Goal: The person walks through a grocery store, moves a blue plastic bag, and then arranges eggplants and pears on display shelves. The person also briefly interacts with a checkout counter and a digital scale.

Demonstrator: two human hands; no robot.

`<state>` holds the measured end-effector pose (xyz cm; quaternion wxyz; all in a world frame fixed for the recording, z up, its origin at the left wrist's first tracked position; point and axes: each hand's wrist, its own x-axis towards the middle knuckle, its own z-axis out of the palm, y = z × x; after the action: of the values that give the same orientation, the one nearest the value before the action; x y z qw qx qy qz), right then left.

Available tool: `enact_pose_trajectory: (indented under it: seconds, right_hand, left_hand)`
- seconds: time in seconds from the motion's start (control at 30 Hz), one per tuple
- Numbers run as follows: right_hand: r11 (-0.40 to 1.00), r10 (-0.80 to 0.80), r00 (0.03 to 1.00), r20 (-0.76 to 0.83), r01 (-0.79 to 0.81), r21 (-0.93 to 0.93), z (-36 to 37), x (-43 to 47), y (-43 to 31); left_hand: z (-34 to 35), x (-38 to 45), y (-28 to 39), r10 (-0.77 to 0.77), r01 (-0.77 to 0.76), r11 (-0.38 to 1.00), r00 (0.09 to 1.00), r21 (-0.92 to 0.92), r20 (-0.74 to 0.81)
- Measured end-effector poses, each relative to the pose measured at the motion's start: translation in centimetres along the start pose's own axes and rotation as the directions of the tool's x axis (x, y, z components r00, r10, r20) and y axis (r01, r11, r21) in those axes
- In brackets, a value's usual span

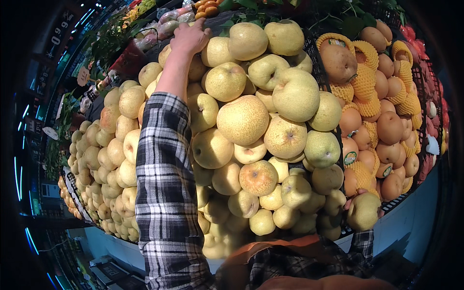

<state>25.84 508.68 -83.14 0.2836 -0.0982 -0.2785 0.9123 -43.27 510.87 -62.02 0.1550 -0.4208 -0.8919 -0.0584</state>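
Observation:
My left hand (190, 38) reaches over the back of a heap of yellow-green pears (243, 119). Its fingers curl down behind the top fruit, so what they touch is largely hidden. A plaid sleeve on that arm crosses the heap. Low at the right, my right hand (347, 205) grips a single round pear (364, 211) from behind, with only fingertips showing around it. That pear is beside the front corner of the black plastic crate (328, 81) edging the heap.
To the right are brown-orange pears (389, 127), some in yellow foam nets (364, 85). More pale pears (108, 156) slope away at left. Wrapped fruit (168, 27), orange fruit (207, 8) and leafy plants (108, 45) line the back. A white-blue stand front (395, 221) lies below.

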Motion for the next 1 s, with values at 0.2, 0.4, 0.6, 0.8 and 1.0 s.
enact_pose_trajectory:
  seconds: [0.2,0.4,0.6,0.8,1.0]
  right_hand:
    - [0.992,-0.094,0.991,-0.097,0.085,-0.093,-1.2,0.0,0.7]
    - [0.996,0.014,0.998,0.060,-0.020,0.089,-3.9,-0.6,0.0]
    - [0.999,0.035,0.993,0.110,-0.036,0.009,-6.8,0.8,-0.5]
    - [0.998,0.028,0.993,0.115,-0.034,0.049,-7.3,1.1,-0.9]
    - [0.993,0.073,0.965,0.250,-0.095,0.075,-5.3,1.6,-0.8]
  left_hand:
    - [-4.4,-5.3,1.5,0.273,-0.274,0.937,0.961,-0.219,-0.035]
    - [-16.4,-27.6,-0.1,0.226,-0.228,0.804,0.971,-0.549,-0.072]
    - [-18.0,-49.0,-1.3,-0.318,0.076,0.657,0.930,-0.750,-0.185]
    - [-7.6,-57.5,1.0,-0.482,0.431,0.720,0.874,-0.544,0.056]
    - [-3.5,-56.8,1.8,-0.487,0.386,0.797,0.866,-0.464,-0.115]
